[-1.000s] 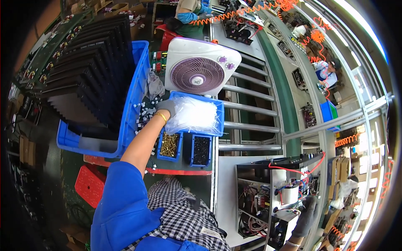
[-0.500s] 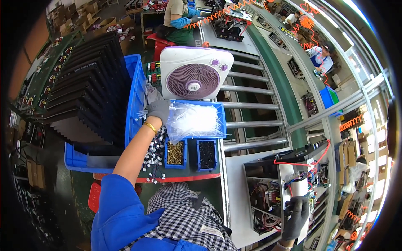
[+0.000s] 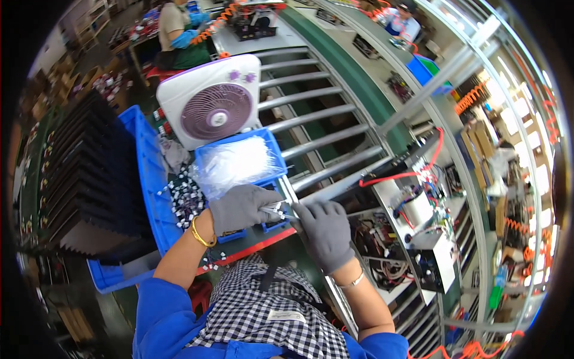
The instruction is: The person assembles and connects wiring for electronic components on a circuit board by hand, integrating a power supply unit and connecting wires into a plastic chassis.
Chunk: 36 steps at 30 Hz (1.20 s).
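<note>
In grey gloves, both my hands meet over the near edge of the bench. My left hand (image 3: 242, 208) is closed around several thin white cable ties (image 3: 275, 210), whose ends stick out past the fingertips. Close beside it, my right hand (image 3: 326, 234) has its fingers pressed together on a thin pale strip, seemingly one of these ties; its fingertips are slightly blurred. Behind the hands lies a clear bag of white cable ties (image 3: 242, 160) in a blue bin (image 3: 280, 157). Small blue trays (image 3: 232, 237) are partly hidden beneath my left hand.
A white and purple box fan (image 3: 209, 102) stands behind the bin. Loose white connectors (image 3: 186, 197) lie to its left, beside a large blue crate (image 3: 149, 185) of black panels (image 3: 101, 185). A roller conveyor (image 3: 323, 122) and an open wired chassis (image 3: 382, 239) are on the right.
My left hand has come from beside the bag toward me, carrying the ties. My right hand has left the chassis and joined it. The whole view has turned and shifted.
</note>
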Each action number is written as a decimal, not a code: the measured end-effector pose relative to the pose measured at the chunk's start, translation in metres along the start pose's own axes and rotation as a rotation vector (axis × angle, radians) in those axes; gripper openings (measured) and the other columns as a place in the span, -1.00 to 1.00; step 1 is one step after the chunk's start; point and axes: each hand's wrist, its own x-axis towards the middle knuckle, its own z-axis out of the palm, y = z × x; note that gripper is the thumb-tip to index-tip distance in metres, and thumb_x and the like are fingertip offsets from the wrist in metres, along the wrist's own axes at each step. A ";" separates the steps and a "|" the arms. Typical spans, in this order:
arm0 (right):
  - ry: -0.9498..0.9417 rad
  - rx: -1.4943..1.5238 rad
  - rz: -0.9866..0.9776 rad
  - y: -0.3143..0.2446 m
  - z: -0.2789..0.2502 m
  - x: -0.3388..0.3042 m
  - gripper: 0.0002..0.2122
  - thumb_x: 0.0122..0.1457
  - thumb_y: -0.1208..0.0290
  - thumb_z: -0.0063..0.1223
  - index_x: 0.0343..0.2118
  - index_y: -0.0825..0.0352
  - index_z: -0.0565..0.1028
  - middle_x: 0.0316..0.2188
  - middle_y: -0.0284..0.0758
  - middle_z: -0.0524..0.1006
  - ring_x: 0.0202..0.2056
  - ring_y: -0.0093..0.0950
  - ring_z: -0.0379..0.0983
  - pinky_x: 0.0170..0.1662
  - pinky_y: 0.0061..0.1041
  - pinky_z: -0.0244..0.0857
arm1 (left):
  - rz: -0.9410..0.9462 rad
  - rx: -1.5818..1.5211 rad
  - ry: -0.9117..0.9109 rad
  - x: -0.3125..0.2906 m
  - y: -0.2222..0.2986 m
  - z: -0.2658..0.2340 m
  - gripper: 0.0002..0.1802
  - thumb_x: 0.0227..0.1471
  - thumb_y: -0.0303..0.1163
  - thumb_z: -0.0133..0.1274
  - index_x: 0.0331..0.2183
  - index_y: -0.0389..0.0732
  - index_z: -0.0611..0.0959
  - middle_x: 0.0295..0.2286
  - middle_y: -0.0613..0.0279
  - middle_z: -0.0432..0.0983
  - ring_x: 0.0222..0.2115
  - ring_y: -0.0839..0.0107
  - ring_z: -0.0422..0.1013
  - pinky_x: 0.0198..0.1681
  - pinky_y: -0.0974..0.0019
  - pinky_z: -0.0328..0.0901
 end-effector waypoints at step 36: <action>0.954 0.720 0.973 0.237 -0.201 -0.311 -0.82 0.29 0.42 -0.02 -0.21 0.41 0.56 -0.43 -0.42 0.56 -0.43 -0.70 0.40 -0.35 -0.70 0.27 | -0.063 -0.841 -0.467 0.279 0.294 0.129 -0.65 0.20 -0.20 0.07 -0.12 -0.28 0.59 -0.32 0.11 0.59 -0.27 0.42 0.54 -0.18 0.33 0.42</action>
